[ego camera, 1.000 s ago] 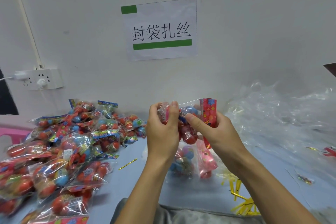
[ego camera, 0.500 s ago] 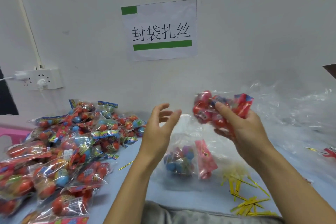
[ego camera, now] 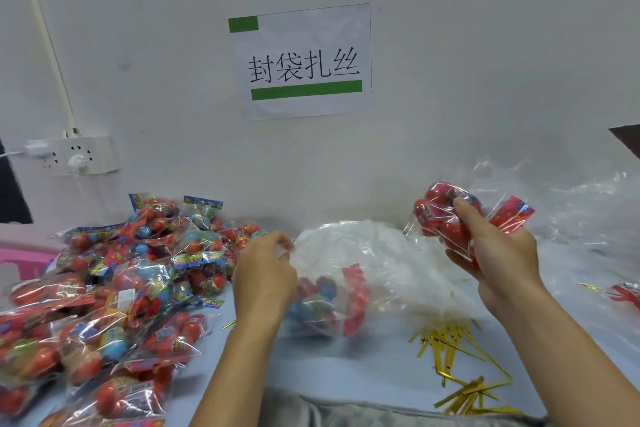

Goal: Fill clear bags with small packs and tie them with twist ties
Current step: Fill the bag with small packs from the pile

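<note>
My right hand [ego camera: 498, 253] grips one small pack [ego camera: 450, 215] of red capsules, fingers and thumb curled round it, raised above the right half of the table [ego camera: 363, 367]. My left hand [ego camera: 266, 274] reaches to the mouth of the clear bag [ego camera: 374, 260] lying at the table's middle; its fingers appear to pinch the film, but the contact is blurred and I cannot tell for certain. The bag already contains at least one pack, visible as blue and red shapes through the film. I judge filling of this bag to be under way: the held pack is not yet inside, and the mouth is not yet tied. Gold twist ties [ego camera: 457, 357] lie loose near the front edge on the right. A large pile of packs [ego camera: 104, 288] occupies the left side, extending past the left and front edges of view. A heap of clear film [ego camera: 588, 218] lies toward the back right corner; what it contains is not discernible. No tied bag is identifiable with certainty.
</note>
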A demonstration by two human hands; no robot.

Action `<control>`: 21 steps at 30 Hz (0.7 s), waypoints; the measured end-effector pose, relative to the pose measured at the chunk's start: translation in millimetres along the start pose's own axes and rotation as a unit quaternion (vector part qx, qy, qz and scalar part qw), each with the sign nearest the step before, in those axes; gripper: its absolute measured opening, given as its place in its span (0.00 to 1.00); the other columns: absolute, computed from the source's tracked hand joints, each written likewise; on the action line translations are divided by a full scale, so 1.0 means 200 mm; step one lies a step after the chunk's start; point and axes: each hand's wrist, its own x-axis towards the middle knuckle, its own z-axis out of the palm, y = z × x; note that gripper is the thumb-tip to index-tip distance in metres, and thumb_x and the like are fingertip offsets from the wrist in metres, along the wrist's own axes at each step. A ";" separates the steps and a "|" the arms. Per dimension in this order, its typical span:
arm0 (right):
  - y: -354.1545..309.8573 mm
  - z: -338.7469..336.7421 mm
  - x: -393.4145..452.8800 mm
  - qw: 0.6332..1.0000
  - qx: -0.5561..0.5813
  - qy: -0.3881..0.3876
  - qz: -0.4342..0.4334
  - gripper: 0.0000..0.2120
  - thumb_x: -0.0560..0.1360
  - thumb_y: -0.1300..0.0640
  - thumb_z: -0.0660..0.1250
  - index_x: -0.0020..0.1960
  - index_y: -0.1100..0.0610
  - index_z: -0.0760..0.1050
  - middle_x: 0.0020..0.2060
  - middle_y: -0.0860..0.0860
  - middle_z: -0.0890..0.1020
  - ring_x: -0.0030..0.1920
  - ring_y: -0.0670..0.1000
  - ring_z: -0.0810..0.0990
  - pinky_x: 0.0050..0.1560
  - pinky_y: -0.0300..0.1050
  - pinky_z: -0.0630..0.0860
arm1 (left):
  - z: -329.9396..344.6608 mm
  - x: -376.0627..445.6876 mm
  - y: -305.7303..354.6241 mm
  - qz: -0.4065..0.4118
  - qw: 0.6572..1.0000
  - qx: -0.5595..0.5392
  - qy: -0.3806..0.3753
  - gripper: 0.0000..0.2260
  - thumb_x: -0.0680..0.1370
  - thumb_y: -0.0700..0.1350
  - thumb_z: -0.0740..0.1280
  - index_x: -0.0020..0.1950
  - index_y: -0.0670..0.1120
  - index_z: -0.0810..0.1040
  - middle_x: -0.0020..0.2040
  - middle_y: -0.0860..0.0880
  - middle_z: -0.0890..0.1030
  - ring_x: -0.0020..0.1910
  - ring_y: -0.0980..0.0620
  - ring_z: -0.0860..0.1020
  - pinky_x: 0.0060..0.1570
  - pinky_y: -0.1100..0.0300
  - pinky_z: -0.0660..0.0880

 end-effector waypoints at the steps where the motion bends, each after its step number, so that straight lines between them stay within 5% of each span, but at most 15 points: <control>1: 0.01 0.00 0.00 1.000 -0.011 0.006 -0.001 0.11 0.73 0.51 0.77 0.51 0.54 0.79 0.46 0.53 0.86 0.45 0.53 0.86 0.38 0.45 0.79 | -0.01 0.00 -0.01 -0.013 1.000 0.005 0.018 0.12 0.77 0.33 0.63 0.52 0.48 0.81 0.56 0.46 0.81 0.56 0.43 0.77 0.57 0.49 0.74; 7: 0.03 -0.03 0.02 0.995 -0.098 0.030 -0.009 0.17 0.71 0.48 0.78 0.52 0.57 0.80 0.46 0.53 0.85 0.47 0.54 0.85 0.41 0.48 0.80 | -0.02 -0.03 0.04 -0.069 0.985 0.126 0.090 0.20 0.72 0.34 0.65 0.61 0.52 0.74 0.64 0.46 0.72 0.69 0.44 0.62 0.65 0.44 0.59; 11: 0.04 -0.01 0.01 0.991 -0.131 0.029 -0.006 0.19 0.70 0.48 0.79 0.53 0.59 0.79 0.46 0.56 0.85 0.47 0.57 0.85 0.43 0.50 0.81 | 0.03 -0.10 0.20 0.092 0.982 0.083 0.145 0.15 0.72 0.40 0.70 0.57 0.51 0.77 0.58 0.46 0.73 0.64 0.44 0.65 0.61 0.45 0.64; 14: 0.05 0.00 0.00 0.988 -0.151 0.023 -0.012 0.17 0.70 0.48 0.79 0.51 0.59 0.80 0.44 0.56 0.85 0.46 0.58 0.85 0.42 0.51 0.81 | 0.11 -0.19 0.27 0.231 0.973 0.015 0.016 0.09 0.76 0.48 0.70 0.54 0.48 0.77 0.47 0.51 0.73 0.54 0.46 0.72 0.56 0.48 0.70; 17: 0.05 0.01 -0.02 0.986 -0.165 0.015 -0.015 0.16 0.70 0.48 0.78 0.48 0.58 0.81 0.42 0.56 0.86 0.45 0.59 0.85 0.44 0.54 0.83 | 0.22 -0.26 0.26 0.210 0.952 0.165 -0.149 0.26 0.73 0.67 0.65 0.63 0.51 0.68 0.57 0.51 0.69 0.60 0.47 0.66 0.60 0.51 0.68; 19: 0.05 0.02 -0.02 0.986 -0.166 0.011 -0.012 0.16 0.70 0.48 0.78 0.49 0.58 0.81 0.43 0.55 0.86 0.46 0.58 0.85 0.43 0.53 0.83 | 0.27 -0.29 0.23 0.188 0.929 0.250 -0.198 0.32 0.73 0.67 0.66 0.67 0.48 0.63 0.62 0.48 0.64 0.62 0.45 0.63 0.62 0.50 0.66; 21: 0.05 0.02 -0.02 0.986 -0.164 0.008 -0.008 0.16 0.71 0.48 0.78 0.51 0.58 0.80 0.44 0.55 0.85 0.46 0.57 0.85 0.41 0.50 0.81 | 0.28 -0.29 0.21 0.180 0.926 0.268 -0.195 0.22 0.78 0.57 0.66 0.64 0.45 0.66 0.63 0.46 0.65 0.63 0.44 0.64 0.60 0.51 0.66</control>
